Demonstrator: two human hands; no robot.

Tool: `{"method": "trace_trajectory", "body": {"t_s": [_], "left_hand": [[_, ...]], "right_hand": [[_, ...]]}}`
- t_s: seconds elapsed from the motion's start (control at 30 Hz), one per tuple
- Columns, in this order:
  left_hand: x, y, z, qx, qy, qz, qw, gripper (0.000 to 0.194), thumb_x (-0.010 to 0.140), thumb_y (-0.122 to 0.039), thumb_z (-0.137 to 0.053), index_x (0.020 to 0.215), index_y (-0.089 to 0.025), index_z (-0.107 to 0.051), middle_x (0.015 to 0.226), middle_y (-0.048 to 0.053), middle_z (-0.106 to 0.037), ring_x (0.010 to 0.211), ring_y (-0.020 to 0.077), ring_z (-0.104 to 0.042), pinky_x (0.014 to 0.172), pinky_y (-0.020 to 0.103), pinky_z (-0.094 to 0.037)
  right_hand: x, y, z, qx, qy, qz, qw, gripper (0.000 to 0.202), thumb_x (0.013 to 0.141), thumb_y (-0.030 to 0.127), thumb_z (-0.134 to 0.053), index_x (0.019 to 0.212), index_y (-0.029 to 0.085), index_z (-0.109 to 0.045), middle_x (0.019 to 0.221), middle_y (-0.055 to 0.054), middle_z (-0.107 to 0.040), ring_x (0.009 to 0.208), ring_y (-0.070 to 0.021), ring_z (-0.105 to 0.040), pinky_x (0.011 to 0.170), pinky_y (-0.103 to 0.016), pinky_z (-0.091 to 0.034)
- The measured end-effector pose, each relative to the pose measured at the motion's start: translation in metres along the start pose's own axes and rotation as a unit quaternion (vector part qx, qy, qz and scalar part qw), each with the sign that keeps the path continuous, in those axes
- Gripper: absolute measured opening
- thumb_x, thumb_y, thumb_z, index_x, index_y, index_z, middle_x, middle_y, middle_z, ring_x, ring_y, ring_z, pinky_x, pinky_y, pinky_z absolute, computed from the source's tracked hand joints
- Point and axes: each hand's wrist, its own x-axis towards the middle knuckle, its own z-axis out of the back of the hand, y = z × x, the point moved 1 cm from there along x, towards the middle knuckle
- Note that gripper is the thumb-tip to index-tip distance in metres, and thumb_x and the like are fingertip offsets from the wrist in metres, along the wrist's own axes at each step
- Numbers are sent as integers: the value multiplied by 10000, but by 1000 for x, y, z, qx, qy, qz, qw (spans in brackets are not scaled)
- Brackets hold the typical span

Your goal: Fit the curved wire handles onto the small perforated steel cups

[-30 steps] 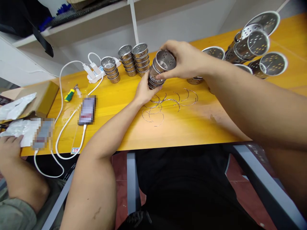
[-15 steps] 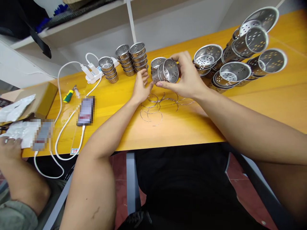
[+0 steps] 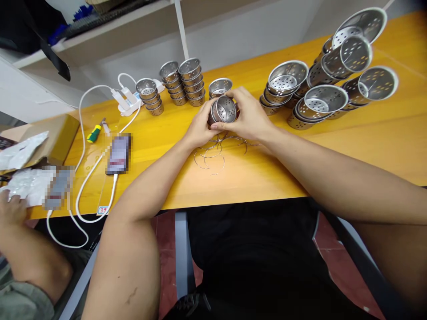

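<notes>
Small perforated metal cups, apparently nested, are tilted with the open mouth toward me. My left hand wraps around their left side. On the opposite side, my right hand grips them with the thumb along the lower rim. Under and in front of the hands lie several thin curved wires on the table. Just behind the hands stands another perforated metal cup, its lower part hidden.
Stacks of small perforated cups stand at the back left. Larger perforated cups are stacked at right. A power strip, a green screwdriver and a phone lie left. Another person's hand rests far left.
My right hand has brought the cups left and slightly down. My left hand, open beside them before, has closed around them.
</notes>
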Motion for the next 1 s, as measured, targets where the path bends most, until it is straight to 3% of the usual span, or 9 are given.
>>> {"method": "trace_trajectory", "body": {"t_s": [0.23,0.33,0.5,0.63,0.8,0.9,1.0], "left_hand": [[-1,3,3,-51,5,59,997,1121,1005,-1063,-795,1817,-366,-463,1798,145,-703,1668,401,-750,1480,626,-594],[0,4,9,-33,-22,74,997,1086,970,-1021,-888,1733,-330,-542,1757,158,-722,1685,409,-736,1490,624,-594],[-3,6,19,21,-61,121,991,894,985,-681,-1056,1669,-326,-603,1753,171,-715,1723,428,-693,1553,663,-531],[-5,7,22,47,-105,180,977,890,921,-367,-1111,1658,-317,-613,1750,172,-677,1758,431,-649,1609,666,-456],[-5,-1,22,53,-153,226,961,908,886,-273,-1139,1633,-337,-626,1692,155,-648,1760,428,-630,1622,672,-440],[-4,-9,22,51,-157,231,959,907,882,-252,-1147,1622,-342,-631,1665,149,-650,1741,417,-642,1613,669,-460],[-3,-8,21,50,-166,229,958,903,885,-284,-1163,1611,-354,-630,1671,140,-660,1746,406,-636,1615,671,-458]], "right_hand": [[7,-14,5,106,38,-5,994,1170,917,1057,-965,1759,296,-680,1662,-188,-772,1500,-507,-734,1317,-690,-654],[3,-8,6,95,36,1,995,1174,926,1023,-980,1780,285,-656,1686,-198,-747,1558,-529,-710,1367,-702,-622],[-2,-3,-2,45,4,-14,999,1038,1041,864,-935,1839,282,-617,1740,-233,-677,1690,-566,-612,1481,-759,-500],[5,-21,-11,81,26,-43,995,1203,971,1084,-849,1798,243,-619,1711,-248,-719,1593,-557,-701,1395,-733,-588],[17,-39,-19,122,33,-52,991,1412,780,1316,-743,1680,229,-671,1621,-237,-792,1478,-536,-782,1317,-717,-651],[17,-40,-18,108,23,-53,992,1351,811,1271,-791,1675,237,-689,1623,-232,-780,1514,-542,-760,1357,-732,-630],[13,-39,-13,53,3,-60,997,1189,908,1072,-939,1742,262,-692,1676,-234,-721,1657,-570,-655,1482,-757,-514]]}}
